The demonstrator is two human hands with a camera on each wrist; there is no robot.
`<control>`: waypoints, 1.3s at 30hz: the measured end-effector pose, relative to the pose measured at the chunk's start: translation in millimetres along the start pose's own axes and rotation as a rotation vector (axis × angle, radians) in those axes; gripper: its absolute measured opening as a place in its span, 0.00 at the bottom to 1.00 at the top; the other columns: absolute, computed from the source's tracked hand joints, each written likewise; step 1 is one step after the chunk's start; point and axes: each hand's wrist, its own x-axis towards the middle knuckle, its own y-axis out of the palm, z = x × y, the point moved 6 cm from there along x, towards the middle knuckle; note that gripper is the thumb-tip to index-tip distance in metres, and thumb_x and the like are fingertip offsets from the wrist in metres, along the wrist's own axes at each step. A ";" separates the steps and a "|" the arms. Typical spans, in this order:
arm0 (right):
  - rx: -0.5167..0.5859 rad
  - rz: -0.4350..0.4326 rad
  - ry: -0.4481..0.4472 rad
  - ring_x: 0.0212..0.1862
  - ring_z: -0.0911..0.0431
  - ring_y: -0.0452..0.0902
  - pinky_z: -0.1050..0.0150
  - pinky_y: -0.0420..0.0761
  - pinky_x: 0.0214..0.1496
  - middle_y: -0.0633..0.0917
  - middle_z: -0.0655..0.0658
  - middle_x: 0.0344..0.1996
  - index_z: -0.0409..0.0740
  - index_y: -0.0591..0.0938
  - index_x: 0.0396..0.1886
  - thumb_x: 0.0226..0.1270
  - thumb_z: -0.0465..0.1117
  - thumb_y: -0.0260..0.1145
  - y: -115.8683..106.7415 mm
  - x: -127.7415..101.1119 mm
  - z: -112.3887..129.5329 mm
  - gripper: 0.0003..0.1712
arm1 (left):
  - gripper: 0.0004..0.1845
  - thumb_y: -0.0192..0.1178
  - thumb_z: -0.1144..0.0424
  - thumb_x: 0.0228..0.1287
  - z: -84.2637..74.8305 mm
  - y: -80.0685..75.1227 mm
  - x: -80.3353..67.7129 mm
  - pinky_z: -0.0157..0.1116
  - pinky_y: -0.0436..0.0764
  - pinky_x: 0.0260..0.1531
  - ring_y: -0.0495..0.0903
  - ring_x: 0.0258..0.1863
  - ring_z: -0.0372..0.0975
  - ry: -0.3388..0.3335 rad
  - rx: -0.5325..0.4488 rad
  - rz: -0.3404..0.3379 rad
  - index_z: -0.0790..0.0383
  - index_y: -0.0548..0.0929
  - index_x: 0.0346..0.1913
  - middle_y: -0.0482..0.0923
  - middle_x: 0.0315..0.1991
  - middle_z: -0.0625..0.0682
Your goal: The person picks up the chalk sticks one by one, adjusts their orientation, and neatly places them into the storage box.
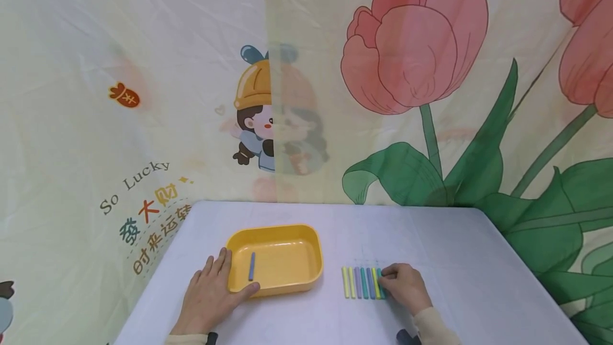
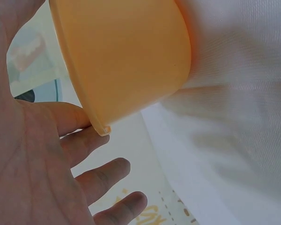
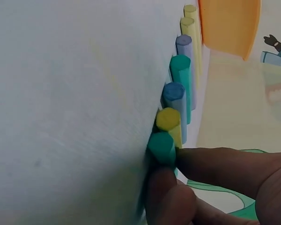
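Where the row [image 1: 364, 284] ends, teal stick [image 3: 162, 146], between right fingers [image 3: 220, 166]

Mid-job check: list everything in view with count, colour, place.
Tray: 1, yellow, table's left half
Loose stick: 1, blue, inside tray
Yellow sticks: 3, yellow, row right of tray
Green sticks: 2, green, same row
Purple stick: 1, purple, same row
Blue stick: 1, blue, same row
Table: 1, white, beneath tray
Backdrop: sheets uncountable, cream, behind table
Printed tulips: 2, pink, backdrop's right
Printed figures, lettering: several, multicoloured, left and middle
Sleeves: 2, beige, wrists
Wrist gear: 2, dark, bottom edge
Left hand: 1, bare, touching tray's left
Right hand: 1, bare, pinching rightmost green stick
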 end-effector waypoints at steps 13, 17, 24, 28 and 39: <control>-0.153 -0.003 -0.008 0.35 0.51 0.83 0.53 0.87 0.39 0.86 0.41 0.31 0.32 0.86 0.36 0.56 0.38 0.76 -1.7 5.4 9.8 0.13 | 0.69 0.48 0.15 0.52 -2.3 -0.6 -1.3 0.67 0.60 0.67 0.56 0.73 0.68 0.008 0.006 0.001 0.75 0.57 0.76 0.57 0.76 0.70; -0.131 0.012 0.008 0.35 0.51 0.82 0.54 0.86 0.38 0.86 0.42 0.31 0.32 0.87 0.36 0.56 0.38 0.76 -2.4 7.3 7.8 0.13 | 0.69 0.49 0.15 0.52 -1.3 1.2 -0.4 0.67 0.59 0.68 0.56 0.73 0.67 -0.004 0.002 0.000 0.75 0.57 0.77 0.57 0.76 0.69; -0.067 0.030 0.037 0.33 0.52 0.80 0.58 0.85 0.35 0.85 0.43 0.31 0.33 0.87 0.37 0.55 0.38 0.76 -4.0 6.3 6.3 0.14 | 0.69 0.49 0.14 0.51 -0.5 1.5 -1.5 0.67 0.59 0.68 0.57 0.73 0.67 -0.009 0.010 -0.003 0.75 0.58 0.76 0.57 0.76 0.69; -0.045 0.028 0.039 0.33 0.52 0.80 0.59 0.84 0.34 0.86 0.43 0.32 0.33 0.87 0.39 0.56 0.38 0.75 -4.7 7.4 8.0 0.14 | 0.70 0.47 0.13 0.50 0.4 2.2 -1.1 0.67 0.59 0.68 0.57 0.73 0.67 -0.013 0.010 0.000 0.74 0.58 0.77 0.57 0.76 0.69; 0.181 0.061 -0.044 0.32 0.55 0.80 0.62 0.84 0.33 0.86 0.44 0.33 0.33 0.87 0.43 0.57 0.42 0.73 -5.4 5.6 25.8 0.18 | 0.69 0.48 0.14 0.52 -1.0 0.9 -0.3 0.67 0.61 0.66 0.58 0.72 0.68 -0.005 0.021 -0.001 0.76 0.57 0.76 0.57 0.76 0.70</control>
